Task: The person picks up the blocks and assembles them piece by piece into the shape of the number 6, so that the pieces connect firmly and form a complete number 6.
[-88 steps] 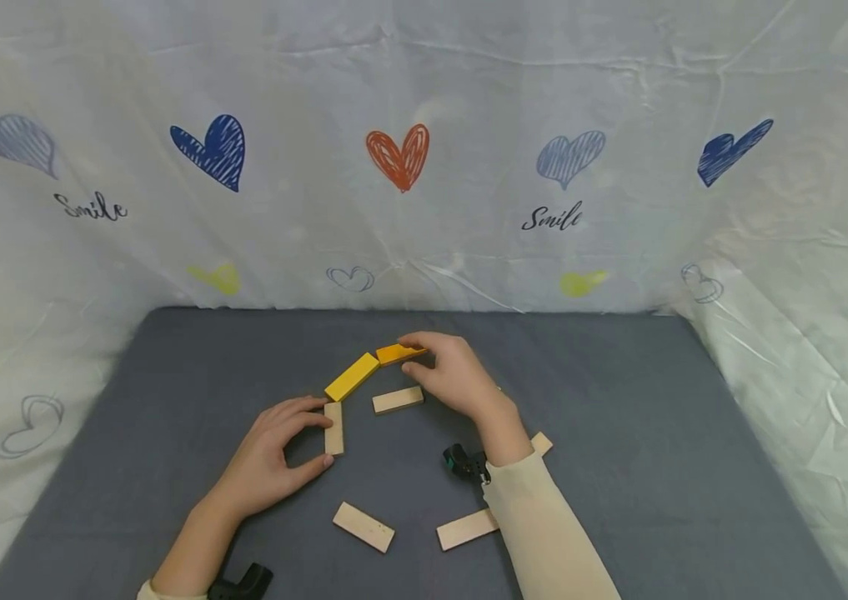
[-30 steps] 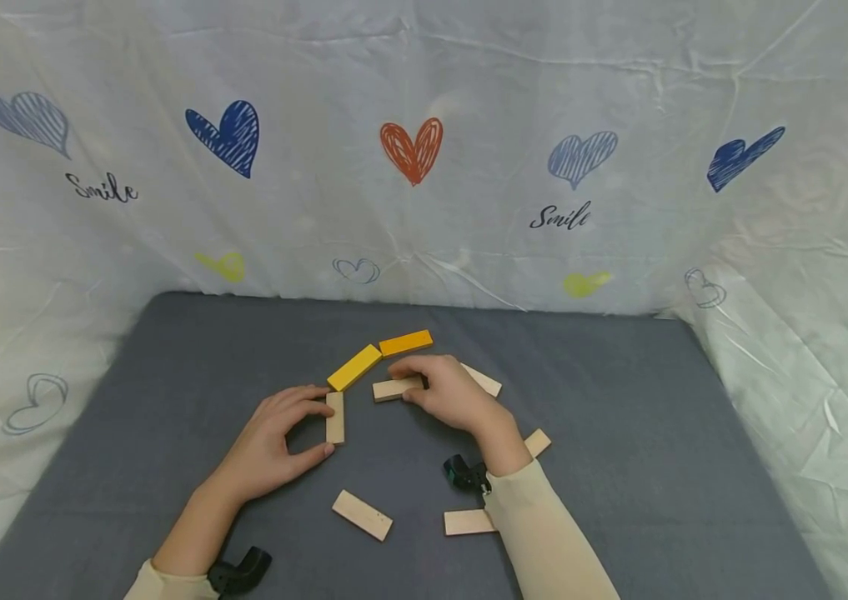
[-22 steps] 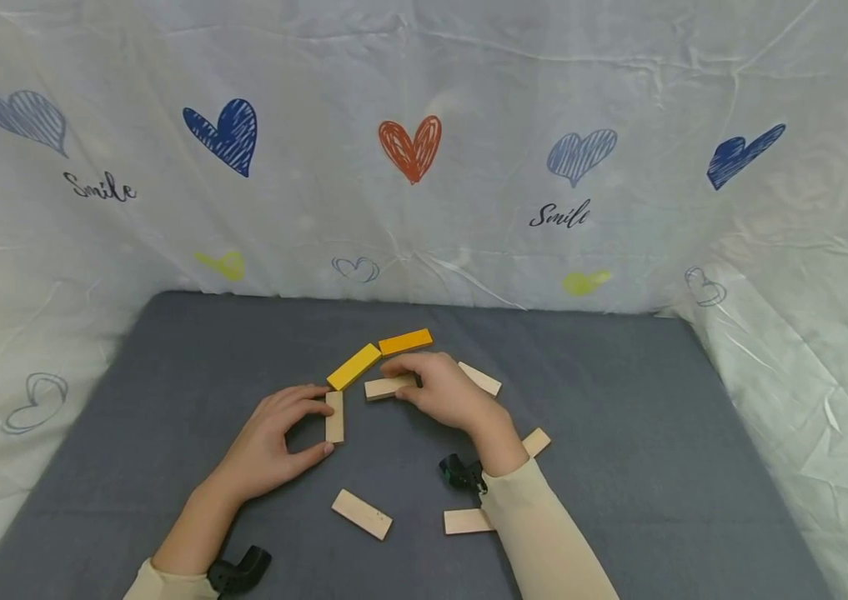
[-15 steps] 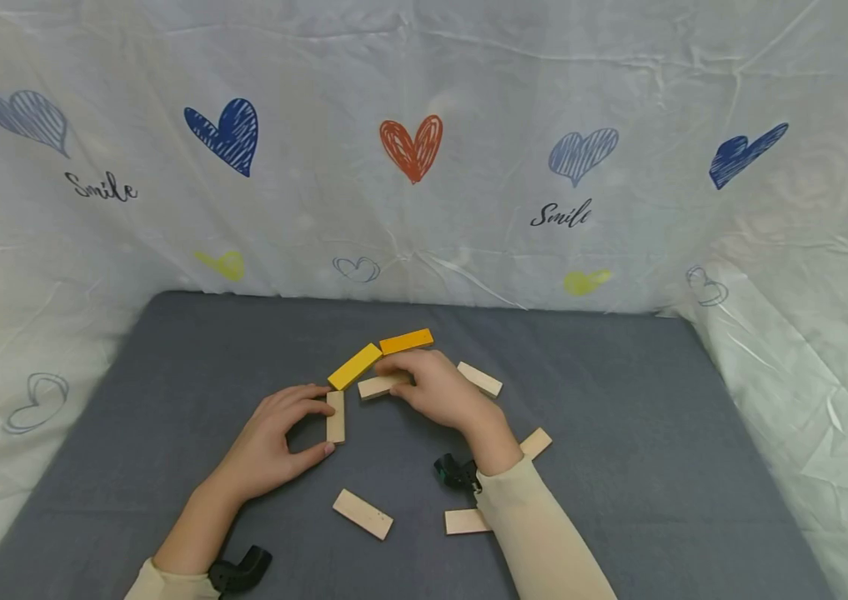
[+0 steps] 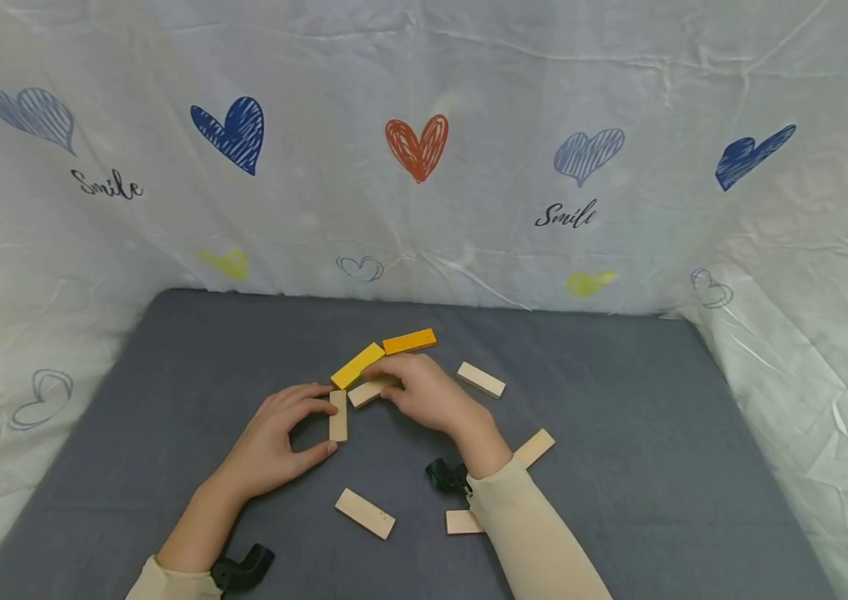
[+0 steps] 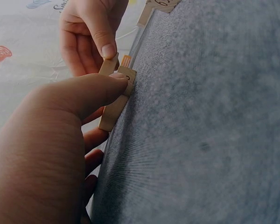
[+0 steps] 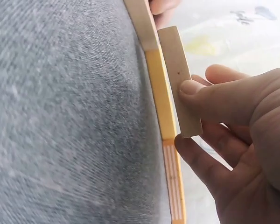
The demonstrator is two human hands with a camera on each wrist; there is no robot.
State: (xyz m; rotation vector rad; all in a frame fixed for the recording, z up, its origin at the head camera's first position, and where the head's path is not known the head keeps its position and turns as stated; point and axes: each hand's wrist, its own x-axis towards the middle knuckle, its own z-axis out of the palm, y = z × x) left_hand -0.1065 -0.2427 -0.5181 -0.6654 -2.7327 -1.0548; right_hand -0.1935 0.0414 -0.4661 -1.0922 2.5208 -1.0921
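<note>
My left hand (image 5: pixel 273 440) holds a plain wooden block (image 5: pixel 338 425) between thumb and fingers, its long side running front to back. A yellow block (image 5: pixel 354 367) slants away from that block's far end, and an orange block (image 5: pixel 409 341) continues the line to the right. My right hand (image 5: pixel 427 396) pinches a second plain wooden block (image 5: pixel 364 393) just inside the bend, close to the yellow one. In the right wrist view this pinched block (image 7: pixel 177 63) appears alongside the yellow block (image 7: pixel 161 93), thumb on its face; its right end is covered in the head view.
Loose plain blocks lie on the grey tabletop: one at the right (image 5: pixel 480 379), one partly behind the right forearm (image 5: pixel 535 448), one partly under the right sleeve (image 5: pixel 464 522), and one in front (image 5: pixel 365 513). A white cloth (image 5: pixel 484 275) with printed hearts hangs behind.
My right hand has left the orange block, taken hold of the second plain block and brought it left, turning it slightly, towards the left hand's block. The left hand stays in place.
</note>
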